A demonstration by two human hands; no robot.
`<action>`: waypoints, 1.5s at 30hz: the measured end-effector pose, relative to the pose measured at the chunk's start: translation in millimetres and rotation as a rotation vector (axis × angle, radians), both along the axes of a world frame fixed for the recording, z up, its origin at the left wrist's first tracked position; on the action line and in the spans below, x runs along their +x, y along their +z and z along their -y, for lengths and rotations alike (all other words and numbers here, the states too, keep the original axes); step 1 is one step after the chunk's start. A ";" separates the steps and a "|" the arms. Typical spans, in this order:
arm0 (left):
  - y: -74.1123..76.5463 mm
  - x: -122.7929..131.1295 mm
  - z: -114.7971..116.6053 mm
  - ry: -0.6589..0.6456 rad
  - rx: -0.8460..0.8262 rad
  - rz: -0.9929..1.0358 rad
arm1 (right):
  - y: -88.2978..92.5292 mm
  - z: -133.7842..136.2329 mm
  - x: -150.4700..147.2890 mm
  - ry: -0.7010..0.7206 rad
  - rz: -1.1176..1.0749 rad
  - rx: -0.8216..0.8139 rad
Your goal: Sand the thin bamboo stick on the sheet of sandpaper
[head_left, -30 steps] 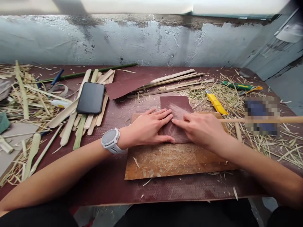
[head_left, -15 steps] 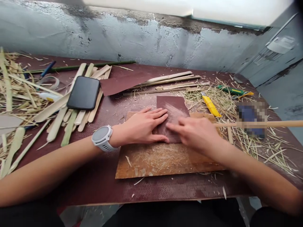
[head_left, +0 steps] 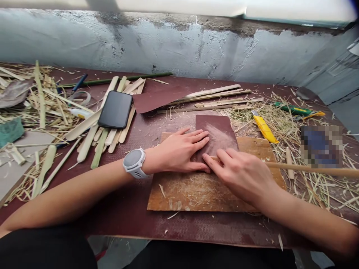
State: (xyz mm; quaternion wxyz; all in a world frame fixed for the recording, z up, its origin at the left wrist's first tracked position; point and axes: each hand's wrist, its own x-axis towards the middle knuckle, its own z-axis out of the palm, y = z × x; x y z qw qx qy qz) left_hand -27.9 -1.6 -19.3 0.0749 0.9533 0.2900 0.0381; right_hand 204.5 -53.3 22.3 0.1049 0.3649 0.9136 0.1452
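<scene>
My left hand (head_left: 182,151) lies flat with its fingers spread, pressing on the left side of a dark brown sheet of sandpaper (head_left: 215,129). Pale dust streaks the paper's surface. In my right hand (head_left: 241,168) is a long thin wooden stick (head_left: 297,166), its near end resting on the sandpaper while the rest reaches out past the right edge of the view. My right fingers are closed around the stick, close to my left thumb. Underneath the sandpaper is a worn wooden board (head_left: 190,190) with shavings on it.
A phone (head_left: 115,109) rests on flat wooden strips (head_left: 92,140) to the left. A second brown sheet (head_left: 159,100) and thin sticks (head_left: 218,90) lie behind. At right are a yellow cutter (head_left: 265,129), a green-handled tool (head_left: 293,109) and scattered shavings (head_left: 316,190).
My right hand has moved the stick along the sandpaper and slightly toward me. My left hand stays on the sheet. The whole view has shifted, so things appear farther right.
</scene>
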 end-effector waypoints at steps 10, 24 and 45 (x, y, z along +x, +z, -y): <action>-0.1 -0.5 -0.1 0.005 -0.008 -0.011 | -5.0 -4.1 6.0 0.012 -0.070 -0.051; -2.5 -0.4 -0.6 0.014 0.001 0.011 | -1.9 -24.9 33.4 -0.112 -0.308 -0.122; 2.6 3.3 1.6 0.053 -0.059 -0.048 | -7.8 -10.4 9.8 0.139 -0.164 0.117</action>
